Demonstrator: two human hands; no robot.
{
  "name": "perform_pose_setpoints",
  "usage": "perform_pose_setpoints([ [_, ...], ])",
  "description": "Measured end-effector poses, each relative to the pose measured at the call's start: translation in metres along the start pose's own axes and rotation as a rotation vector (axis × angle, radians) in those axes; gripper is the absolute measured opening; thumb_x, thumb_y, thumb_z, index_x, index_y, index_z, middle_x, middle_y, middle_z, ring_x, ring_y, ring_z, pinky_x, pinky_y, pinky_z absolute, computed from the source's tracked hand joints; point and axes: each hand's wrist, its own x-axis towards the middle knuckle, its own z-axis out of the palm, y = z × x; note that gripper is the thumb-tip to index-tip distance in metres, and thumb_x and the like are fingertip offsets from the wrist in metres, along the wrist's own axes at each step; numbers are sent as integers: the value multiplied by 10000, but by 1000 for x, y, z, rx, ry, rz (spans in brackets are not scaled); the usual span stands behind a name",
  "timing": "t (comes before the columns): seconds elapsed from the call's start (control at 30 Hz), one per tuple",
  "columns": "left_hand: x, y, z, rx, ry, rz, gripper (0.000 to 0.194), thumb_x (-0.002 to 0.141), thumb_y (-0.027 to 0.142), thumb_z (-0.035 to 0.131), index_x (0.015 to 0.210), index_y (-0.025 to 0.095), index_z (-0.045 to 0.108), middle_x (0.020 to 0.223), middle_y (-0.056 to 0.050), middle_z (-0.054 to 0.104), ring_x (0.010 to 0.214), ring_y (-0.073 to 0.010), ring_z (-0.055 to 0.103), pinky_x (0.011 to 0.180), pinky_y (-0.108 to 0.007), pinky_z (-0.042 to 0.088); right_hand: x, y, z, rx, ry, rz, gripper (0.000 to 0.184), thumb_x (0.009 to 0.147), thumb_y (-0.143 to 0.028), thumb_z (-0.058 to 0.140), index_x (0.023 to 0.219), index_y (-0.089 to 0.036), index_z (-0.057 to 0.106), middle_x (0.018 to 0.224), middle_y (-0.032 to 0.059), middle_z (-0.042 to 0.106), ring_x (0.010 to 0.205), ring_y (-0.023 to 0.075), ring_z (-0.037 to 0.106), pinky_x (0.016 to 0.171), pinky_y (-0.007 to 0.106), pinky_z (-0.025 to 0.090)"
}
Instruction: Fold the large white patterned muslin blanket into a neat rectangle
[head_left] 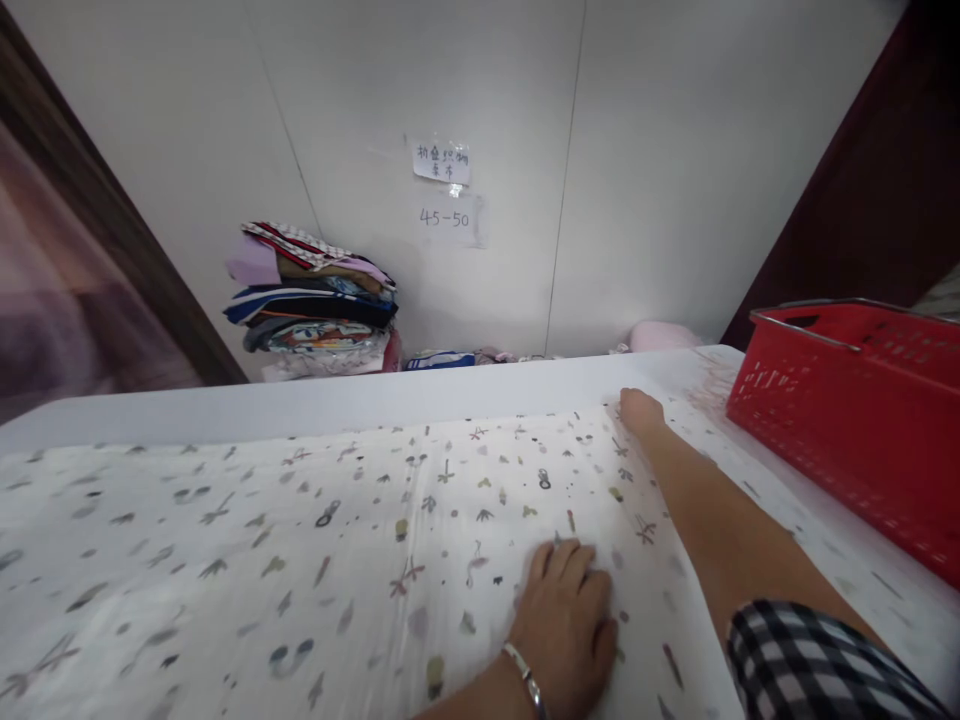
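Note:
A thin white cloth [360, 590], printed with small muted shapes, lies spread over the table in front of me. My left hand [564, 625], with a silver bracelet at its wrist, rests palm down on the cloth near the front, fingers stretched out and holding nothing. My right arm reaches forward, and my right hand [641, 410] is at the cloth's far edge, near its back right corner. Its fingers are closed on the cloth edge, though the fingertips are partly hidden. A black-and-white checked sleeve covers the right upper forearm.
A red plastic basket [862, 430] with metal handles stands at the table's right. The white tabletop [300, 410] shows behind the cloth. Beyond its far edge are a stack of folded fabrics [322, 300] and a pink bundle [664, 335]. Paper notes [450, 218] hang on the wall.

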Motion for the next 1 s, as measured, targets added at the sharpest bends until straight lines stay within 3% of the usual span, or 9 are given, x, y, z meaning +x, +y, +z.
perform_pose_setpoints([
  [0.2, 0, 0, -1, -18, -1, 7, 309, 813, 347, 524, 1100, 234, 549, 1300, -37, 485, 1239, -222, 347, 1097, -469, 200, -4, 9, 8, 144, 47, 22, 368, 855, -175, 408, 1192, -129, 551, 1091, 107, 630, 981, 190, 588, 819, 267, 445],
  [0.3, 0, 0, -3, -32, -9, -2, 320, 813, 348, 523, 1111, 233, 547, 1310, -42, 475, 1246, -230, 340, 1098, -480, 189, -21, 20, 6, 179, 99, -7, 394, 858, -202, 400, 1224, -144, 535, 1165, 88, 602, 1042, 175, 554, 886, 258, 415],
  [0.4, 0, 1, -5, -32, -37, -3, 325, 815, 340, 510, 1119, 229, 542, 1321, -45, 465, 1252, -240, 331, 1096, -488, 189, -43, 29, 7, 157, 148, -51, 398, 878, -258, 379, 1225, -137, 531, 1286, 113, 516, 1190, 207, 439, 993, 321, 333],
  [0.57, 1, 0, -5, -22, -49, -4, 308, 818, 332, 491, 1106, 237, 542, 1318, -41, 465, 1251, -243, 330, 1098, -496, 184, -58, 35, 12, 84, -76, 12, 555, 910, -495, 243, 1351, -191, 390, 1472, 90, 265, 1337, 270, 213, 1046, 533, 197],
  [0.73, 1, -2, -4, -26, -54, 3, 309, 820, 345, 485, 1106, 242, 544, 1321, -41, 464, 1251, -248, 332, 1092, -494, 195, -50, 39, 5, 79, -171, 42, 568, 920, -492, 184, 1394, -210, 320, 1493, 90, 210, 1357, 258, 174, 1042, 528, 214],
  [0.83, 1, -1, -4, -18, -54, -4, 296, 825, 347, 478, 1093, 240, 543, 1313, -38, 467, 1257, -239, 324, 1096, -485, 186, -67, 56, -1, 23, -75, 39, 546, 926, -473, 177, 1384, -224, 339, 1493, 89, 209, 1365, 257, 147, 1042, 541, 208],
  [1.0, -1, 2, -7, -23, -33, -1, 296, 829, 345, 478, 1097, 233, 537, 1308, -42, 465, 1253, -224, 326, 1101, -476, 170, -133, 115, 8, -91, 38, 106, 517, 908, -452, 214, 1351, -257, 398, 1485, 77, 235, 1367, 261, 148, 1043, 561, 196],
])
